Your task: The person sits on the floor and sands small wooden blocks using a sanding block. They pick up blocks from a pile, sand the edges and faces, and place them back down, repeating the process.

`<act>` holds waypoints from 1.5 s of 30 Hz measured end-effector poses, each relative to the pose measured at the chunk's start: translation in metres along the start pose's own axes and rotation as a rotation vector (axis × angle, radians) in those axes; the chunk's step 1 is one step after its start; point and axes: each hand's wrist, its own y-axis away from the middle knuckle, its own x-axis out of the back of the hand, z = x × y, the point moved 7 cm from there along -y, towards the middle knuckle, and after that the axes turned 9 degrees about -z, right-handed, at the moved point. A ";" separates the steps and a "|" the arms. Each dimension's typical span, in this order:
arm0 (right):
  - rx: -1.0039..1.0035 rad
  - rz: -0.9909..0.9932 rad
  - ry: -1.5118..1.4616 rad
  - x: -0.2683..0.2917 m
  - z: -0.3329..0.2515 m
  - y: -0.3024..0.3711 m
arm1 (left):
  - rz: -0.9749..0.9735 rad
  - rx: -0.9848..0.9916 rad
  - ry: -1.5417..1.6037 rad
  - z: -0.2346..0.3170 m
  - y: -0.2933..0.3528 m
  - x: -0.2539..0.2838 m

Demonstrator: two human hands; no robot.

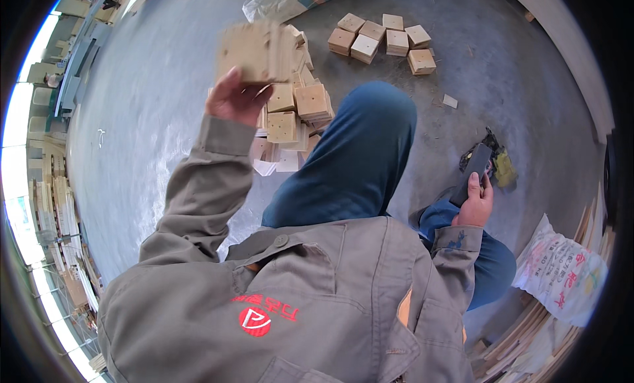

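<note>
My left hand (236, 100) is raised at the upper left, its fingers closed on the lower edge of a square wooden block (249, 52). The block is pale, slightly blurred, and has dark spots on its face. Just beyond and below it, a heap of similar square wooden pieces (282, 127) lies on the floor beside my bent knee. Over at the right, my right hand (477, 204) is wrapped round a long dark grey rectangular block (471, 175), held at a slant near my other leg. The lower end of that block is partly hidden by the hand.
Several small stacks of square wooden pieces (397, 42) stand on the grey floor ahead. A pale scrap (450, 101) and a black-and-yellow crumpled item (506, 169) lie to the right. Nearer are a white printed sack (561, 274) and wood strips (528, 333). A plastic sack (285, 2) lies far ahead.
</note>
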 end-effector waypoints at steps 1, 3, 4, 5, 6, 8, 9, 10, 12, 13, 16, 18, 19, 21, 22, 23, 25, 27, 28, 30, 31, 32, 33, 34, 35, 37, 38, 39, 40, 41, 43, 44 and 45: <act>0.000 -0.003 0.008 0.001 0.002 0.000 | 0.119 -0.035 -0.033 0.003 0.011 0.024; -0.008 -0.008 0.017 0.001 0.003 0.002 | 0.311 -0.030 -0.069 0.001 0.039 0.085; -0.012 -0.009 0.021 0.001 0.002 0.003 | 0.380 0.010 -0.069 -0.007 0.054 0.117; -0.012 -0.011 0.004 0.001 0.002 0.003 | 0.484 -0.003 -0.103 -0.013 0.072 0.126; -0.014 -0.015 0.007 0.001 0.004 0.003 | 0.560 0.066 -0.121 -0.023 0.089 0.165; -0.017 -0.010 0.010 0.003 0.009 0.002 | 0.619 0.166 -0.184 -0.051 0.120 0.213; -0.029 -0.011 0.027 0.001 0.010 0.002 | 0.721 0.212 -0.186 -0.066 0.141 0.232; -0.037 -0.008 0.042 0.000 0.011 0.003 | 0.854 0.303 -0.216 -0.077 0.158 0.226; -0.053 -0.005 0.068 -0.002 0.013 0.003 | 0.892 0.329 -0.083 -0.104 0.182 0.251; -0.060 -0.003 0.081 -0.002 0.014 0.004 | 0.902 0.325 -0.019 -0.117 0.190 0.266; -0.056 -0.018 0.108 -0.002 0.022 0.001 | 0.912 0.293 0.120 -0.141 0.199 0.295; -0.056 -0.026 0.128 -0.001 0.028 -0.001 | 0.894 0.260 0.135 -0.147 0.197 0.300; -0.061 -0.027 0.140 0.000 0.031 -0.002 | 0.892 0.262 0.100 -0.146 0.194 0.300; -0.069 -0.033 0.165 0.001 0.036 -0.003 | 0.887 0.263 0.029 -0.141 0.185 0.299; -0.074 -0.037 0.178 0.001 0.037 -0.003 | 0.879 0.251 0.027 -0.140 0.181 0.303; -0.078 -0.040 0.191 0.000 0.038 -0.003 | 0.871 0.240 0.024 -0.139 0.178 0.311; -0.078 -0.051 0.201 -0.002 0.040 -0.002 | 0.866 0.220 0.042 -0.139 0.176 0.330; -0.082 -0.059 0.222 -0.004 0.041 -0.001 | 0.883 0.194 0.102 -0.139 0.174 0.342; -0.084 -0.062 0.240 -0.005 0.041 -0.001 | 0.881 0.175 0.127 -0.141 0.173 0.344; -0.093 -0.081 0.259 -0.006 0.042 -0.001 | 0.875 0.137 0.179 -0.144 0.169 0.342; -0.099 -0.097 0.262 -0.005 0.045 -0.002 | 0.880 0.121 0.187 -0.145 0.166 0.336; -0.105 -0.113 0.265 -0.005 0.048 -0.003 | 0.877 0.115 0.187 -0.147 0.165 0.334; -0.107 -0.121 0.281 -0.005 0.049 -0.004 | 0.875 0.106 0.187 -0.146 0.164 0.333; -0.110 -0.129 0.296 -0.005 0.050 -0.004 | 0.866 0.106 0.178 -0.147 0.164 0.333; -0.112 -0.137 0.312 -0.006 0.051 -0.005 | 0.859 0.109 0.178 -0.147 0.164 0.333; -0.108 -0.137 0.317 -0.005 0.055 -0.006 | 0.847 0.122 0.184 -0.146 0.165 0.333; -0.106 -0.137 0.319 -0.005 0.056 -0.007 | 0.848 0.136 0.191 -0.147 0.167 0.333; -0.104 -0.139 0.321 -0.006 0.056 -0.007 | 0.849 0.149 0.198 -0.146 0.168 0.330; -0.103 -0.142 0.322 -0.008 0.055 -0.006 | 0.856 0.169 0.205 -0.144 0.172 0.326; -0.101 -0.144 0.324 -0.009 0.054 -0.006 | 0.863 0.189 0.212 -0.144 0.175 0.322; -0.105 -0.155 0.323 -0.014 0.053 -0.005 | 0.854 0.273 0.183 -0.144 0.181 0.326; -0.107 -0.160 0.322 -0.016 0.053 -0.004 | 0.850 0.316 0.168 -0.145 0.185 0.328; -0.105 -0.166 0.321 -0.016 0.053 -0.004 | 0.832 0.348 0.115 -0.144 0.185 0.323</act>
